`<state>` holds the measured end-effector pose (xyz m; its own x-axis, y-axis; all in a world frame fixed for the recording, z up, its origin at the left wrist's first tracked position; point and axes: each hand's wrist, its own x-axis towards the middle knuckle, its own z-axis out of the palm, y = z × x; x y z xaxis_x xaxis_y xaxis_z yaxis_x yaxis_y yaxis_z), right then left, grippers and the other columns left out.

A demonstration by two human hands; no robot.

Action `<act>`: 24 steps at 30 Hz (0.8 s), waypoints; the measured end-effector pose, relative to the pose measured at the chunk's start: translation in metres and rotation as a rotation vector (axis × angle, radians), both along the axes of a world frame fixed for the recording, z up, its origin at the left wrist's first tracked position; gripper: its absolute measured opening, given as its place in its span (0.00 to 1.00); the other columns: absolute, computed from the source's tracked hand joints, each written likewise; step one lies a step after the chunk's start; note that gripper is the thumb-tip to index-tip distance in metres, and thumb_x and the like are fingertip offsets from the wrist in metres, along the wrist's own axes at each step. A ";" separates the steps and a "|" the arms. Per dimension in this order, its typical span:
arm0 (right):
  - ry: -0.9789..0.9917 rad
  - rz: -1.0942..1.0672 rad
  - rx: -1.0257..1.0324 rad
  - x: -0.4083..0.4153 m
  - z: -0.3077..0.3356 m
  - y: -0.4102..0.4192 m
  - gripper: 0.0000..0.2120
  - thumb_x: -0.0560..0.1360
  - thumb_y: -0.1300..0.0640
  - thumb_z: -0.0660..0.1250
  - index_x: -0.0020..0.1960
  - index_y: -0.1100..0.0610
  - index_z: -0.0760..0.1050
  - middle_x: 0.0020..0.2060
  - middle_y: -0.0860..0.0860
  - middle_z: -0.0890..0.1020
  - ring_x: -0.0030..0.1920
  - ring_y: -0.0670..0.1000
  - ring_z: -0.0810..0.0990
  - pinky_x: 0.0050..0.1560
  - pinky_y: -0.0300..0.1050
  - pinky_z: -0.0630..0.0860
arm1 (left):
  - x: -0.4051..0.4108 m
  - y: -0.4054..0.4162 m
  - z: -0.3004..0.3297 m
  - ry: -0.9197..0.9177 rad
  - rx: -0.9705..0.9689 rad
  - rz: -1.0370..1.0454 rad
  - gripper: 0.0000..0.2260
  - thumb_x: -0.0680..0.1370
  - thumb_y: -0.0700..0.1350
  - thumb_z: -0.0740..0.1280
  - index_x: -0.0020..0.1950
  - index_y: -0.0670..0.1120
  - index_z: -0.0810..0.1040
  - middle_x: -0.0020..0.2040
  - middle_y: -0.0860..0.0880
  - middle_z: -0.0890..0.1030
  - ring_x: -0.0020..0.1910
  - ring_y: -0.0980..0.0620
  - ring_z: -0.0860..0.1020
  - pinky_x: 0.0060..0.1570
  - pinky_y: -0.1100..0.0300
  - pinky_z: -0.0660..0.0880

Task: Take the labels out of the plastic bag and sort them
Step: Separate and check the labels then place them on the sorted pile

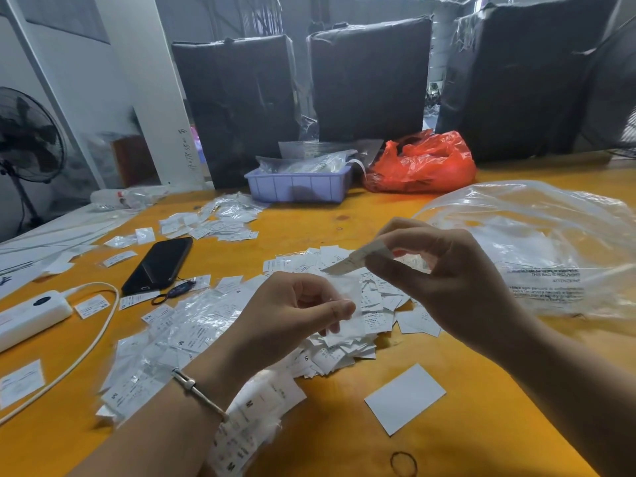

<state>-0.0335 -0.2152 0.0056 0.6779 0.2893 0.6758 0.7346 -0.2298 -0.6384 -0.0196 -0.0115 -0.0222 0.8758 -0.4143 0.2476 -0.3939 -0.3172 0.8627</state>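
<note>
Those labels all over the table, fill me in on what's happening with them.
A person is sorting small white labels at a yellow table. The right hand pinches a strip of labels above the loose pile, while the left hand holds a small clear sleeve. A large clear plastic bag lies to the right. A stack of labels marked M sits under the left wrist. A phone lies to the left.

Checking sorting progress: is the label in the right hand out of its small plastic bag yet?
Out. The right hand pinches a bare label in the air, while the left hand holds the small clear bag below it.
</note>
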 end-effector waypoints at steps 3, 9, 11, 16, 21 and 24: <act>0.016 -0.033 -0.064 0.002 -0.002 0.000 0.06 0.74 0.60 0.69 0.42 0.62 0.82 0.36 0.51 0.78 0.40 0.49 0.76 0.46 0.37 0.70 | -0.002 -0.001 0.000 -0.003 0.015 -0.011 0.08 0.74 0.48 0.73 0.38 0.46 0.84 0.33 0.49 0.83 0.32 0.56 0.79 0.35 0.67 0.74; 0.046 -0.116 -0.136 0.005 -0.004 -0.003 0.06 0.74 0.61 0.70 0.38 0.56 0.80 0.33 0.47 0.77 0.38 0.46 0.74 0.43 0.36 0.69 | 0.000 0.001 0.000 -0.005 0.028 0.015 0.08 0.74 0.48 0.73 0.39 0.44 0.84 0.34 0.49 0.83 0.32 0.56 0.79 0.35 0.68 0.74; 0.056 -0.137 -0.160 0.005 -0.003 -0.004 0.06 0.73 0.62 0.70 0.39 0.54 0.80 0.34 0.47 0.80 0.38 0.46 0.75 0.43 0.33 0.69 | 0.000 0.001 0.000 -0.007 0.036 0.017 0.10 0.74 0.49 0.73 0.41 0.43 0.84 0.35 0.48 0.84 0.33 0.56 0.80 0.36 0.67 0.75; 0.084 -0.132 -0.219 0.006 -0.003 -0.007 0.06 0.72 0.64 0.71 0.41 0.54 0.80 0.36 0.49 0.82 0.40 0.48 0.77 0.43 0.42 0.75 | 0.000 0.000 -0.001 -0.010 0.078 0.014 0.06 0.75 0.45 0.72 0.43 0.44 0.85 0.36 0.50 0.84 0.33 0.57 0.80 0.35 0.68 0.74; 0.147 -0.071 -0.317 0.006 -0.004 -0.008 0.03 0.72 0.62 0.71 0.42 0.55 0.82 0.36 0.50 0.83 0.39 0.48 0.78 0.43 0.43 0.74 | 0.000 -0.001 0.000 -0.008 0.102 -0.013 0.04 0.76 0.42 0.72 0.44 0.41 0.84 0.36 0.49 0.84 0.34 0.55 0.80 0.37 0.65 0.75; 0.150 -0.055 -0.359 0.006 -0.008 -0.004 0.02 0.72 0.60 0.72 0.44 0.55 0.83 0.36 0.49 0.83 0.38 0.46 0.78 0.41 0.39 0.73 | 0.000 -0.002 0.001 -0.010 0.117 -0.031 0.06 0.76 0.42 0.72 0.45 0.39 0.84 0.36 0.47 0.84 0.35 0.53 0.80 0.38 0.63 0.76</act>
<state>-0.0277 -0.2196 -0.0027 0.7826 0.4494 0.4308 0.6196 -0.4946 -0.6095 -0.0201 -0.0138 -0.0216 0.8600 -0.4673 0.2050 -0.4135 -0.4027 0.8166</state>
